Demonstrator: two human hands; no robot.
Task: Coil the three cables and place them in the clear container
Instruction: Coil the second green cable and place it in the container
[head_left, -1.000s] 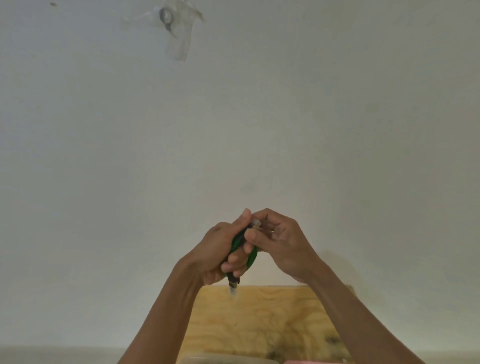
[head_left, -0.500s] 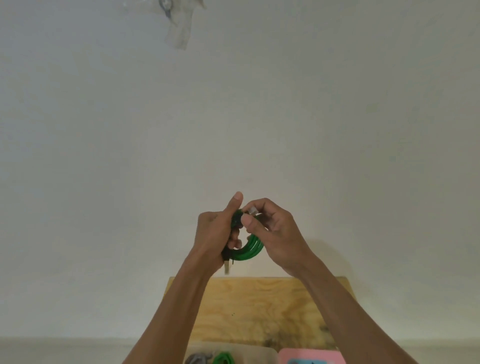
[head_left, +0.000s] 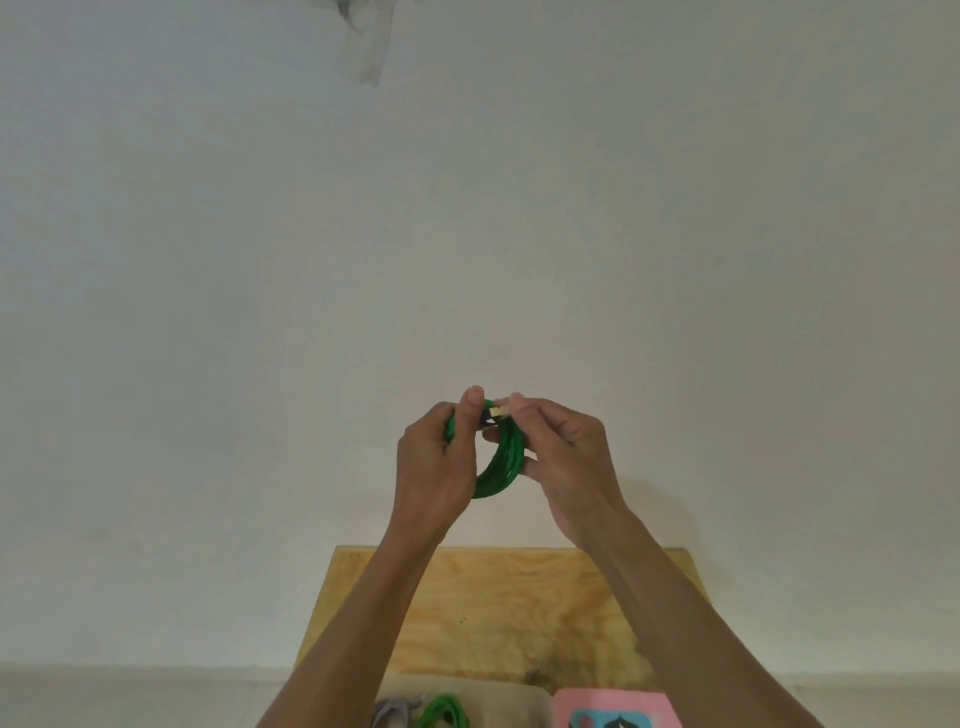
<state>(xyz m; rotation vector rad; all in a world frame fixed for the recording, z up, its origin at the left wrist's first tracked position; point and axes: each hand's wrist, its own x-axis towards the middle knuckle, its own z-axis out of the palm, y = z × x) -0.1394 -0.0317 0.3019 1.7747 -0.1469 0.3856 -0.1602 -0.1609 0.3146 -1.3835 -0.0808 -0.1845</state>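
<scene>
We grip the green cable (head_left: 501, 460) coil in left hand (head_left: 434, 467), right hand (head_left: 563, 457) pinching its plug (head_left: 498, 413); next tuck end, drop into near container (head_left: 519, 699).

Just below the centre of the frame, the left hand (head_left: 434, 467) is gripping a coiled green cable (head_left: 501, 462) in the air, thumb pointing up, while the right hand (head_left: 569, 462) is pinching the cable's pale connector tip (head_left: 498, 412) at the top of the coil. Beneath the forearms a wooden table (head_left: 519, 597) is standing against a white wall (head_left: 467, 234). At the bottom edge, a clear container (head_left: 498, 691) is holding a grey cable (head_left: 392, 713) and a second green cable (head_left: 441, 713), with a pink item (head_left: 613, 707) just right of it.
</scene>
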